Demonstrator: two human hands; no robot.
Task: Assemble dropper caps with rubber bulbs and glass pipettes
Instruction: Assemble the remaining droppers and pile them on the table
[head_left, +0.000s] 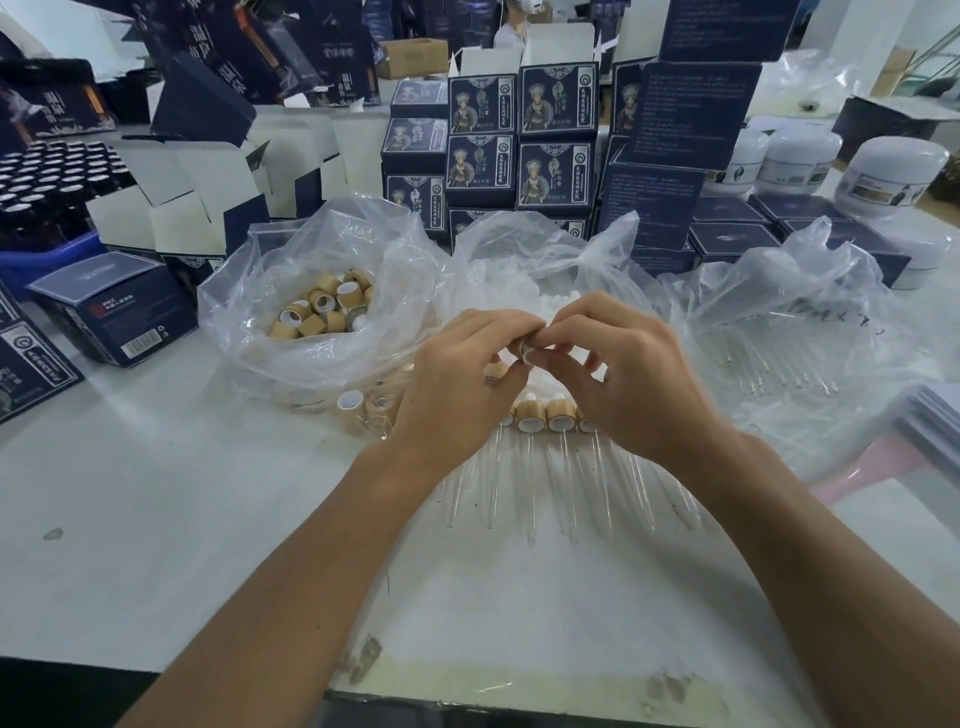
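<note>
1. Left hand (462, 379) and right hand (618, 369) meet over the table centre, fingertips together, both pinching one small bamboo-coloured dropper cap with white liner (525, 349) between them.
2. The cap sits right at the fingertips, raised off the table, white rim facing the camera. Can't tell if a bulb is seated in it; fingers cover that side.
3. Just below the hands: row of finished droppers with bamboo collars and clear glass pipettes (545, 415), lying flat, pipettes pointing toward the camera. The wrists hide part of the row.
4. Left of the hands: clear plastic bag of loose bamboo-coloured caps (322, 306), open at top. A few loose caps (350, 402) lie on the table beside it, near the left wrist.
5. Behind the hands: clear bag of white rubber bulbs (519, 296), contents mostly hidden.
6. Right of the hands: clear bag holding bare glass pipettes (779, 358), lying flat.
7. White table (156, 519) carries all of this. Stacked dark blue printed cartons (556, 135) stand at the back, white lidded jars (893, 171) far right.
</note>
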